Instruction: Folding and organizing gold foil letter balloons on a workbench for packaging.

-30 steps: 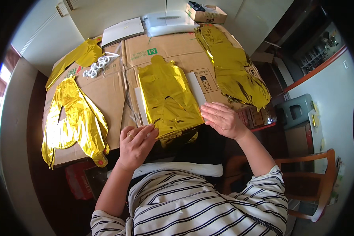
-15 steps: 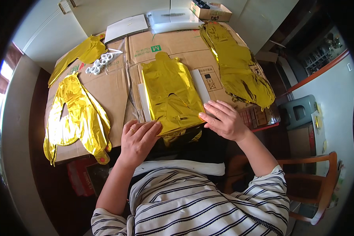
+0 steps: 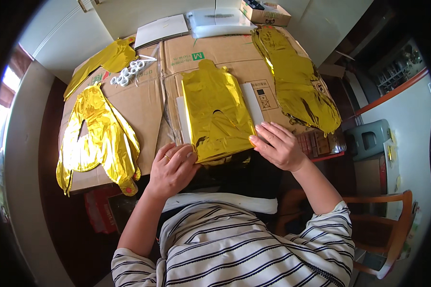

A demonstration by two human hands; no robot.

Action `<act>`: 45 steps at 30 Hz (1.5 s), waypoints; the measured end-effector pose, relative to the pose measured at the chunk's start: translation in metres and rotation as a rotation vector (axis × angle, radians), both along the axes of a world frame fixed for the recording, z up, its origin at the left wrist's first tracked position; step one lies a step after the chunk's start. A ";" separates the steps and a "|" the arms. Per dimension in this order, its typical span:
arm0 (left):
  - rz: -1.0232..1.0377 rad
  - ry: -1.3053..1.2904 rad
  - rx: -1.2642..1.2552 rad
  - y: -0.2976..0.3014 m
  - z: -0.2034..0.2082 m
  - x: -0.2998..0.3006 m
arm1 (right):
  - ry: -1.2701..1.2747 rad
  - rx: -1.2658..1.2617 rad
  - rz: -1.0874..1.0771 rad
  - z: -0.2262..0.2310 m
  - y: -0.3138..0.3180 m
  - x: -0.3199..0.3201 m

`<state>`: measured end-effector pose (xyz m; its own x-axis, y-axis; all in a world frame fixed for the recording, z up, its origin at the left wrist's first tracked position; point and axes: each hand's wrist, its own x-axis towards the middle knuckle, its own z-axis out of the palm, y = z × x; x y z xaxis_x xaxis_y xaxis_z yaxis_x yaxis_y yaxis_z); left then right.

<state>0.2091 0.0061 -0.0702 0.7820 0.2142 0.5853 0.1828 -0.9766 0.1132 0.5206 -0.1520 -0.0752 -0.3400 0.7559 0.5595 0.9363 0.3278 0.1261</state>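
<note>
A flat gold foil balloon (image 3: 216, 113) lies in front of me on a work surface covered in brown cardboard (image 3: 143, 103), on top of a white sheet. My left hand (image 3: 174, 168) grips the balloon's near left corner. My right hand (image 3: 276, 145) rests fingers-down on its near right edge, pressing it against the cardboard.
A stack of gold foil balloons (image 3: 99, 136) hangs over the left edge. Another gold pile (image 3: 297, 79) lies at the right. A gold piece (image 3: 105, 60) and white plastic rings (image 3: 128, 72) sit at the far left. White packets (image 3: 219, 21) and a small box (image 3: 266, 10) are at the back. A wooden chair (image 3: 388, 229) stands at my right.
Both hands have shifted slightly along the near edge of the middle balloon. The balloon itself has barely moved.
</note>
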 end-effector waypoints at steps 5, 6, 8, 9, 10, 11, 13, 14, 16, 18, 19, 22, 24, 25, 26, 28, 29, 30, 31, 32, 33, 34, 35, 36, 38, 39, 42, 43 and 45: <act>0.016 -0.039 0.025 -0.002 -0.004 0.002 | -0.010 -0.005 0.000 -0.001 0.000 0.000; 0.011 -0.042 0.066 -0.002 -0.005 0.002 | -0.012 -0.005 -0.001 -0.001 -0.001 0.001; 0.000 -0.047 0.146 -0.001 -0.007 0.002 | -0.020 -0.007 -0.002 -0.001 -0.001 0.000; -0.005 -0.051 0.149 -0.001 -0.007 0.003 | -0.025 -0.007 -0.003 0.000 0.000 0.001; -0.011 -0.056 0.153 -0.001 -0.008 0.003 | -0.025 -0.008 -0.005 0.000 -0.001 0.001; -0.016 -0.060 0.157 -0.001 -0.008 0.003 | -0.026 -0.008 -0.006 0.000 -0.001 0.001; -0.017 -0.069 0.165 -0.001 -0.008 0.003 | -0.006 -0.012 -0.005 0.000 -0.001 0.000; -0.018 -0.074 0.169 -0.002 -0.008 0.002 | 0.014 -0.016 -0.002 0.001 -0.001 -0.002; -0.029 -0.084 0.181 -0.001 -0.010 0.003 | 0.024 -0.013 -0.002 0.002 -0.001 -0.002; -0.031 -0.083 0.195 -0.001 -0.010 0.003 | 0.005 -0.002 -0.006 -0.001 0.000 -0.001; -0.026 -0.078 0.205 -0.001 -0.010 0.003 | -0.005 0.004 -0.011 -0.003 -0.001 -0.001; -0.017 -0.084 0.204 -0.002 -0.011 0.003 | -0.027 0.024 -0.016 -0.005 -0.001 -0.001; -0.011 -0.092 0.196 -0.003 -0.011 0.004 | -0.031 0.036 -0.010 -0.006 -0.001 -0.002; -0.007 -0.094 0.193 -0.003 -0.012 0.004 | -0.029 0.040 -0.010 -0.006 -0.001 -0.002; -0.004 -0.096 0.189 -0.003 -0.012 0.004 | -0.027 0.043 -0.010 -0.007 -0.002 -0.002; 0.002 -0.093 0.184 -0.003 -0.013 0.004 | -0.019 0.045 -0.010 -0.007 -0.001 -0.003; 0.005 -0.092 0.182 -0.003 -0.013 0.004 | -0.013 0.042 -0.009 -0.006 -0.001 -0.003; 0.007 -0.088 0.192 -0.003 -0.013 0.004 | -0.009 0.037 -0.010 -0.005 -0.001 -0.003; 0.008 -0.085 0.202 -0.003 -0.013 0.004 | -0.015 0.041 -0.013 -0.006 -0.001 -0.003; 0.010 -0.082 0.212 -0.002 -0.013 0.004 | -0.022 0.044 -0.016 -0.008 -0.001 -0.002; 0.012 -0.079 0.213 -0.003 -0.013 0.003 | -0.028 0.049 -0.018 -0.008 -0.001 -0.002; 0.015 -0.076 0.214 -0.003 -0.013 0.003 | -0.027 0.052 -0.019 -0.008 -0.001 -0.002; 0.018 -0.073 0.215 -0.003 -0.013 0.002 | -0.027 0.055 -0.021 -0.008 -0.002 -0.003; 0.021 -0.076 0.219 -0.004 -0.014 0.002 | -0.026 0.058 -0.021 -0.008 -0.002 -0.003; 0.029 -0.084 0.227 -0.004 -0.015 0.001 | -0.040 0.084 -0.016 -0.008 -0.003 -0.005; 0.029 -0.089 0.229 -0.004 -0.016 0.001 | -0.047 0.098 -0.015 -0.008 -0.003 -0.006; 0.025 -0.099 0.234 -0.004 -0.016 0.001 | -0.059 0.154 -0.002 -0.010 -0.003 -0.008; 0.022 -0.099 0.235 -0.004 -0.016 0.001 | -0.064 0.159 0.004 -0.010 -0.003 -0.008; 0.016 -0.100 0.236 -0.004 -0.016 0.001 | -0.076 0.169 0.015 -0.011 -0.003 -0.007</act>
